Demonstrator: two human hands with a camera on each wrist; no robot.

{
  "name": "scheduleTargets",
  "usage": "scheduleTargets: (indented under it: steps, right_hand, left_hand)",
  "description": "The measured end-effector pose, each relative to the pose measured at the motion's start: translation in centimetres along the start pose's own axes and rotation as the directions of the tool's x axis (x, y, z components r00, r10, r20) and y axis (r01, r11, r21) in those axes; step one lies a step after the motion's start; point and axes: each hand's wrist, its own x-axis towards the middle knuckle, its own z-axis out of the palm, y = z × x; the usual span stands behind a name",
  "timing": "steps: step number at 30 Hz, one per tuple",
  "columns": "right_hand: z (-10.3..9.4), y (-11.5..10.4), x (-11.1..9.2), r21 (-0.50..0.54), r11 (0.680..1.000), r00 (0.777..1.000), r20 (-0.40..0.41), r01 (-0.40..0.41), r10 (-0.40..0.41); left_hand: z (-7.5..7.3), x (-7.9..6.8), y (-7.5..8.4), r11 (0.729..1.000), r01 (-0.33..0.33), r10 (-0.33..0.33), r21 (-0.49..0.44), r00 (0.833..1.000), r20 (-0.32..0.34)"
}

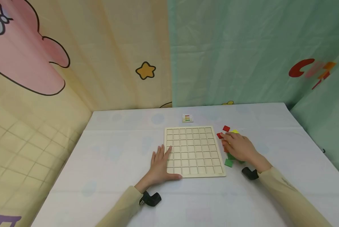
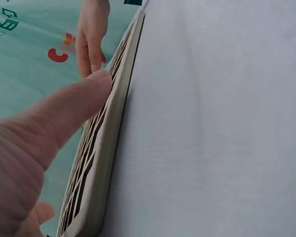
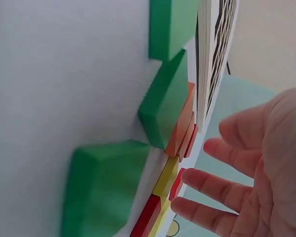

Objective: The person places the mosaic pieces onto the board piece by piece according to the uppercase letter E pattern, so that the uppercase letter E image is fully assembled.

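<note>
A wooden board with a square grid (image 1: 195, 151) lies flat on the table. My left hand (image 1: 159, 168) rests at its lower left corner, fingers spread over the left edge and thumb along the front edge; the left wrist view shows the thumb (image 2: 79, 101) at the rim. Right of the board, my right hand (image 1: 240, 146) is over a group of small square tiles, fingertips by a red tile (image 1: 219, 135). Its fingers are loosely bent, with nothing visibly held in the right wrist view. Green tiles (image 3: 165, 103), orange tiles (image 3: 181, 126) and a yellow tile (image 3: 166, 177) lie beside it.
A small card with a coloured grid pattern (image 1: 187, 118) lies behind the board. Another red tile (image 1: 226, 128) lies at the far end of the group, a green tile (image 1: 228, 163) at the near end. Printed curtains (image 1: 229, 53) hang behind the white-covered table (image 1: 112, 157).
</note>
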Motion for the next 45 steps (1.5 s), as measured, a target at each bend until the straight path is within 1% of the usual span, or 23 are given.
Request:
scheduleTargets:
  steps: [2, 6, 10, 14, 18, 21, 24, 28, 30, 32, 35, 37, 38, 39, 41, 43, 45]
  right_hand:
    - [0.2, 0.3, 0.6, -0.004, 1.000, 1.000, -0.001, -0.005, 0.005]
    - [0.2, 0.8, 2.0, -0.020, 1.000, 0.999, 0.035, -0.022, 0.022]
    - [-0.2, 1.3, 3.0, -0.010, 0.999, 0.997, 0.072, -0.040, 0.041]
    - [-0.2, 1.5, 3.6, 0.008, 0.998, 0.995, 0.080, -0.057, 0.056]
    - [-0.1, 1.5, 4.0, 0.058, 0.995, 0.995, 0.061, -0.087, 0.083]
    - [-0.2, 1.5, 4.4, 0.128, 0.984, 0.991, 0.067, -0.126, 0.118]
    - [-0.4, 1.5, 4.7, 0.198, 0.967, 0.986, 0.076, -0.160, 0.148]
    - [-0.6, 1.4, 4.8, 0.290, 0.937, 0.981, 0.076, -0.195, 0.181]
    - [-0.6, 1.2, 4.7, 0.331, 0.920, 0.978, 0.067, -0.210, 0.199]
    - [-0.7, 0.8, 4.6, 0.366, 0.903, 0.973, 0.035, -0.223, 0.226]
    - [-0.6, -0.1, 4.9, 0.408, 0.894, 0.971, -0.063, -0.185, 0.230]
    - [-0.4, -0.9, 5.3, 0.443, 0.886, 0.972, -0.116, -0.134, 0.205]
    - [-0.3, -1.4, 5.6, 0.464, 0.879, 0.974, -0.127, -0.108, 0.186]
    - [-0.2, -1.8, 5.9, 0.485, 0.871, 0.978, -0.127, -0.083, 0.165]
    - [0.1, -2.8, 6.5, 0.537, 0.841, 0.987, -0.096, -0.060, 0.132]
    - [0.4, -3.7, 7.2, 0.574, 0.816, 0.993, -0.051, -0.060, 0.109]
    - [0.9, -4.6, 8.0, 0.596, 0.800, 0.996, -0.014, -0.067, 0.093]
  left_hand:
    - [0.4, -0.1, 0.0, 1.000, -0.004, 0.004, 0.008, 1.000, -0.028]
    - [0.8, -0.2, -0.1, 0.998, -0.007, 0.010, 0.057, 0.998, -0.060]
    - [1.1, -0.2, -0.4, 0.988, -0.028, 0.042, 0.152, 0.995, -0.086]
    - [1.4, -0.2, -0.6, 0.972, -0.044, 0.070, 0.231, 0.992, -0.106]
    - [1.5, -0.1, -0.8, 0.965, -0.053, 0.087, 0.257, 0.989, -0.122]
    - [1.5, 0.0, -0.9, 0.963, -0.057, 0.093, 0.265, 0.988, -0.125]
    - [1.5, 0.1, -1.0, 0.962, -0.059, 0.096, 0.267, 0.987, -0.128]
    - [1.5, 0.3, -1.0, 0.963, -0.059, 0.098, 0.263, 0.986, -0.137]
    - [1.5, 0.3, -0.9, 0.965, -0.060, 0.099, 0.256, 0.985, -0.141]
    - [1.5, 0.3, -0.9, 0.966, -0.060, 0.098, 0.250, 0.985, -0.143]
    - [1.4, 0.2, -0.8, 0.966, -0.057, 0.095, 0.254, 0.986, -0.140]
    - [1.3, 0.1, -0.8, 0.964, -0.053, 0.092, 0.261, 0.986, -0.138]
    - [1.3, 0.1, -0.8, 0.963, -0.052, 0.091, 0.265, 0.986, -0.137]
    - [1.3, 0.0, -0.8, 0.963, -0.052, 0.091, 0.265, 0.986, -0.137]
    - [1.3, 0.0, -0.8, 0.963, -0.051, 0.090, 0.265, 0.986, -0.138]
    - [1.3, 0.0, -0.8, 0.963, -0.051, 0.091, 0.265, 0.986, -0.140]
    - [1.3, 0.0, -0.7, 0.963, -0.052, 0.092, 0.264, 0.985, -0.143]
